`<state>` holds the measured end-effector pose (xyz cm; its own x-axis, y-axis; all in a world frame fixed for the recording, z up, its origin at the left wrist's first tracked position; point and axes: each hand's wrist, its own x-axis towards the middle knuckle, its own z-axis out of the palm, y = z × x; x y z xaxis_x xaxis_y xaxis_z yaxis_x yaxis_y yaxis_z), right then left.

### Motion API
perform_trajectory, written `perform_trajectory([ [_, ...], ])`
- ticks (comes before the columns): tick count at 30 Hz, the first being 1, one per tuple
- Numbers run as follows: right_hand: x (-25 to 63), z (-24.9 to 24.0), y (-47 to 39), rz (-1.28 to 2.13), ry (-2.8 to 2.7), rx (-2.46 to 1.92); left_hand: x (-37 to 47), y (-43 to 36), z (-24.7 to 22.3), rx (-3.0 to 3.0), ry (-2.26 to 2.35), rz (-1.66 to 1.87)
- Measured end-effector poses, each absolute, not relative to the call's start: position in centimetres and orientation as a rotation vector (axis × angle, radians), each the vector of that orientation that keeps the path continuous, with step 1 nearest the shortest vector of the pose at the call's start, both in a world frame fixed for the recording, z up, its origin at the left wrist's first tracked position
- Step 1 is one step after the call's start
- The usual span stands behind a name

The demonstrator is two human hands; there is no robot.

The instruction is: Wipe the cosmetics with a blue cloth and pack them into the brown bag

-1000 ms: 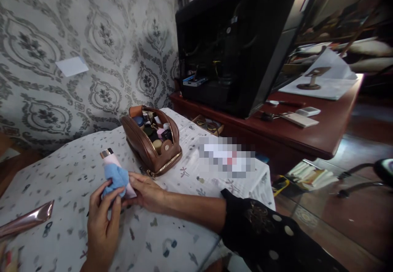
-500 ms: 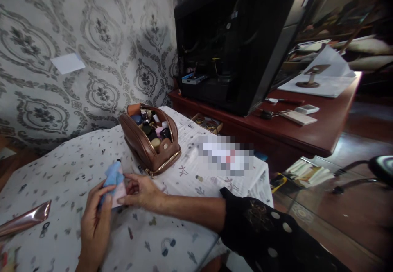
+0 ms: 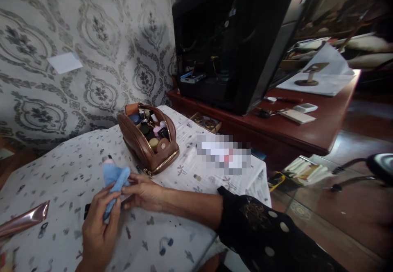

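A light blue cloth (image 3: 118, 176) is pinched between both hands above the patterned white sheet. My left hand (image 3: 102, 216) has its fingers closed on the cloth's lower part. On the right side of the cloth, my right hand (image 3: 143, 192) grips its edge with thumb and fingers. A pale pink item (image 3: 108, 162) with a dark tip shows just above the cloth, mostly covered by it. Behind my hands stands an unzipped brown bag (image 3: 148, 139) full of small bottles and jars.
A shiny rose-gold tube (image 3: 26, 219) lies at the left on the sheet (image 3: 166, 223). Right of the bag is a blurred-out item (image 3: 225, 154). A dark red desk (image 3: 307, 134) holds a large black case (image 3: 239, 42) and small white objects.
The blue cloth has been drawn over the pale pink item, which showed more before. My hands have shifted slightly around it, and the view has moved a little.
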<state>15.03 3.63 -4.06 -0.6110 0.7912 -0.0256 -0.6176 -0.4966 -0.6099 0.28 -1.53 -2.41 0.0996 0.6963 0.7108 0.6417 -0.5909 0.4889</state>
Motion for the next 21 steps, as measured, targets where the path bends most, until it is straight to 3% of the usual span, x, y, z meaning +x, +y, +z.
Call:
perform_trajectory([
  [11,15.0,-2.9,2.5,2.059,-0.986,-0.327,-0.6,-0.3,0.7,2.331,1.563,1.465],
  [21,15.9,-2.1,2.2,2.012,-1.313,-0.193,-4.2,2.9,4.9,1.837,1.975,1.633],
])
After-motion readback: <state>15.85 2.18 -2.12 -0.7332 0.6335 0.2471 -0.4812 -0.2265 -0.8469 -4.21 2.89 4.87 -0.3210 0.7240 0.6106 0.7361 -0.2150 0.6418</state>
